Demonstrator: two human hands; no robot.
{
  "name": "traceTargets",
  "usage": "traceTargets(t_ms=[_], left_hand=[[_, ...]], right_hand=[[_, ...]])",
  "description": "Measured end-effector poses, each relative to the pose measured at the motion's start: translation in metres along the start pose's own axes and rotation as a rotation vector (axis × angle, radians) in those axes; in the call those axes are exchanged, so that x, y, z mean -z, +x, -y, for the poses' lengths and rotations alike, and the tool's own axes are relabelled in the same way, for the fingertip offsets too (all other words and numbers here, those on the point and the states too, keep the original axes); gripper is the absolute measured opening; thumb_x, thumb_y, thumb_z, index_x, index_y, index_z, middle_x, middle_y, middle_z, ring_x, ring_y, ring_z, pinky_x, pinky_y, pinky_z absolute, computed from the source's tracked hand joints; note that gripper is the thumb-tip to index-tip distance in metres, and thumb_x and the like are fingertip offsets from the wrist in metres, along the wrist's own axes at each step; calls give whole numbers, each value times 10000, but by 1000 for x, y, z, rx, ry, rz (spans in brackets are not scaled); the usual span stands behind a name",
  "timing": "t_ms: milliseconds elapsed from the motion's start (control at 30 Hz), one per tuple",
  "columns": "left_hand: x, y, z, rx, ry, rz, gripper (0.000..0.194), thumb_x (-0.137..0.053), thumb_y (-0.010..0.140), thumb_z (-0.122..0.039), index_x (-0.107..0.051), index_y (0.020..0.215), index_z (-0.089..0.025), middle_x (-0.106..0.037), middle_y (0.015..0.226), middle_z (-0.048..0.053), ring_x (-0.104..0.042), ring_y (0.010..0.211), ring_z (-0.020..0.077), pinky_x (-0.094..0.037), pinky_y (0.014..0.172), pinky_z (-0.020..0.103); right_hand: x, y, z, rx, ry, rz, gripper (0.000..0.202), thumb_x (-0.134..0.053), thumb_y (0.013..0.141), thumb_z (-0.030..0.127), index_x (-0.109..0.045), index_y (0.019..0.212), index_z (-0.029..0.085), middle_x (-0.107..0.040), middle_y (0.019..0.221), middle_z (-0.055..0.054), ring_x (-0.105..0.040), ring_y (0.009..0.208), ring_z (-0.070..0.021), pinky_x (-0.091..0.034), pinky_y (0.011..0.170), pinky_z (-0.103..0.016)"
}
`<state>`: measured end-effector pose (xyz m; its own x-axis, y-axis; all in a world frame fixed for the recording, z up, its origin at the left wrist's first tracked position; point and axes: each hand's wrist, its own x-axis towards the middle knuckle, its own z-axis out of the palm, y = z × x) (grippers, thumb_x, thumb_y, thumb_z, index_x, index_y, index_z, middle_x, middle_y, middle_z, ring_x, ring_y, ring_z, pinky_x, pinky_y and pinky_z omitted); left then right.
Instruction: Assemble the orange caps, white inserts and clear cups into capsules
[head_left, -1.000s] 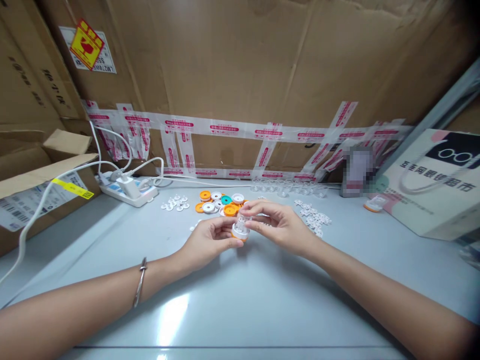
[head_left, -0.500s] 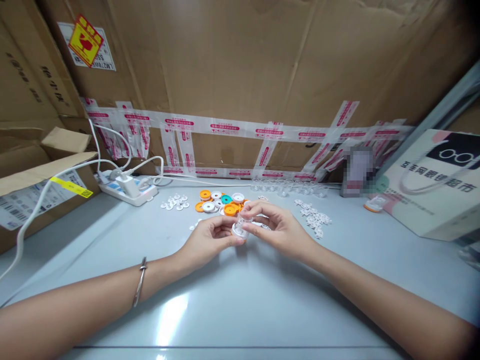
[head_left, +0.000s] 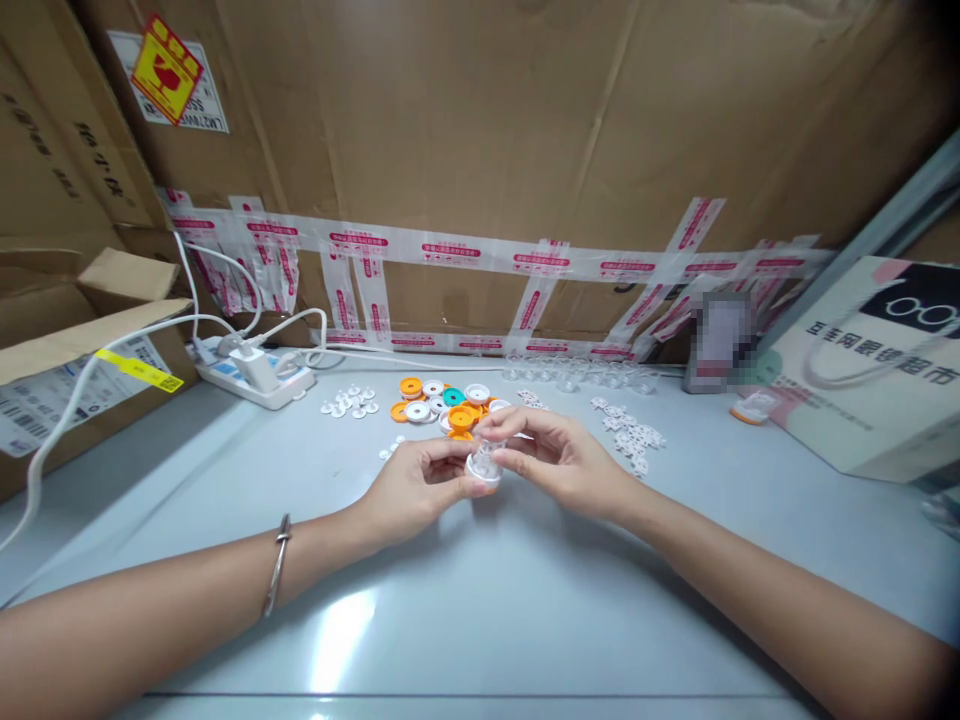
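Note:
Between my fingers, above the table, is a small round white cap [head_left: 477, 474] with a clear plastic cup-like piece [head_left: 488, 455] set in or on it; how they join is partly hidden. My left hand [head_left: 412, 487] pinches the white cap from the left side. With thumb and fingertips, my right hand [head_left: 570, 463] grips the clear piece from the right and above. Just behind lies a pile of orange, white and teal round caps [head_left: 452, 398]. Beyond my right hand, white flat lacy pieces [head_left: 631, 437] are scattered.
Clear plastic cups [head_left: 570, 374] stand in rows at the back. Small white discs [head_left: 351, 402] lie left of the caps. A power strip [head_left: 259, 385] with white cables and an open carton [head_left: 82, 385] are at left; a paper bag [head_left: 870, 400] and an orange-based clear piece [head_left: 754, 408] at right.
The clear piece sits slightly lower against the white cap, and my right fingers have shifted a little down. Both hands keep their grip; the view has moved slightly.

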<state>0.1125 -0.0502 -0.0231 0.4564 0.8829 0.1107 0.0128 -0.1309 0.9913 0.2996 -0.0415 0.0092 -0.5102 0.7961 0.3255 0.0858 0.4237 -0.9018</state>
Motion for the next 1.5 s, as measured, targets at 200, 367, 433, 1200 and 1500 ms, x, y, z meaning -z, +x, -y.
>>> traceTargets(t_ms=[200, 367, 433, 1200, 1500], left_hand=[[2, 2, -1, 31, -32, -20, 332, -697, 700, -266, -641, 996, -126, -680, 1008, 88, -628, 915, 213, -487, 840, 329], [2, 1, 3, -6, -17, -44, 321, -703, 698, -277, -649, 979, -133, -684, 994, 83, -630, 906, 219, -496, 832, 335], [1, 1, 4, -7, -13, -48, 324, -703, 699, -285, -650, 981, -134, -685, 989, 82, -629, 907, 222, -496, 834, 339], [1, -3, -8, 37, -139, 35, 268, -669, 742, -278, -656, 975, -147, -683, 987, 62, -615, 917, 188, -474, 833, 296], [-1, -2, -4, 36, -126, -3, 247, -676, 732, -238, -636, 955, -138, -687, 948, 61, -637, 873, 177, -486, 826, 299]], right_hand=[[-8, -2, -6, 104, -37, -82, 36, -605, 797, 212, -581, 822, 220, -595, 960, -45, -576, 977, -158, -472, 902, -370], [-15, -5, -11, 151, -174, -165, 39, -597, 808, 241, -578, 841, 234, -587, 944, -45, -568, 958, -174, -468, 881, -374], [-18, -6, -15, 130, -200, -224, 60, -610, 802, 275, -581, 835, 236, -583, 913, -39, -571, 927, -179, -464, 868, -378], [-22, -1, -3, -19, 149, -326, 215, -739, 658, 329, -569, 738, 224, -603, 804, 7, -594, 798, -136, -501, 771, -304], [-24, -2, -5, -64, 145, -306, 221, -713, 695, 306, -515, 751, 224, -571, 808, 25, -575, 813, -129, -470, 778, -293]])
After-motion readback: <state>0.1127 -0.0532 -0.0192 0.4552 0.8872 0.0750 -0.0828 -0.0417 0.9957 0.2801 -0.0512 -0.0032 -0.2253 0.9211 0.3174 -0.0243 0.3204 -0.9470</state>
